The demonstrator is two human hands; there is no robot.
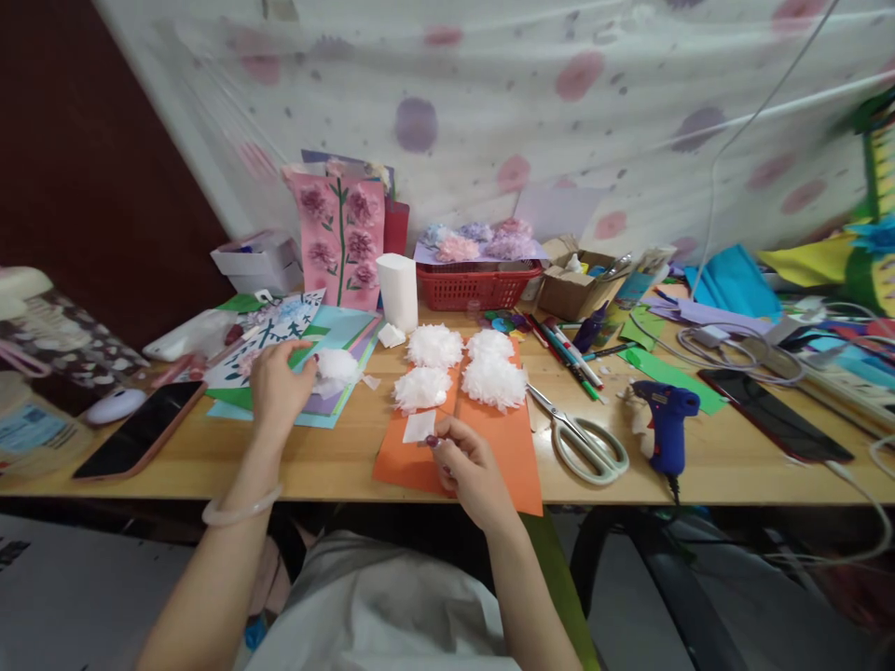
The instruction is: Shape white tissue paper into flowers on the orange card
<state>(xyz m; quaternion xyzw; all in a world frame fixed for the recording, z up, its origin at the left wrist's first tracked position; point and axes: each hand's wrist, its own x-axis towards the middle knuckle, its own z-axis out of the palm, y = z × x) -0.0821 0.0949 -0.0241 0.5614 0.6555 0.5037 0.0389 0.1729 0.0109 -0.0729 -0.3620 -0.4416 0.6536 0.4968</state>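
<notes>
My right hand (470,466) pinches a small white paper square (419,427) between thumb and fingers, above the orange paper (398,463). Several fluffy white paper pom-poms (421,388) sit on and beside the upper part of that sheet. On the left, my left hand (278,387) reaches with bent, parted fingers to the edge of a small pile of white paper pieces (336,365). The pile lies on stacked coloured sheets (328,410). One loose scrap (371,381) is just right of the pile.
Scissors (584,438), a blue glue gun (667,424) and a phone (776,415) lie to the right. Behind stand a white paper roll (398,291), a red basket (479,287) and a pink flower picture (341,240). Another phone (144,431) lies at left.
</notes>
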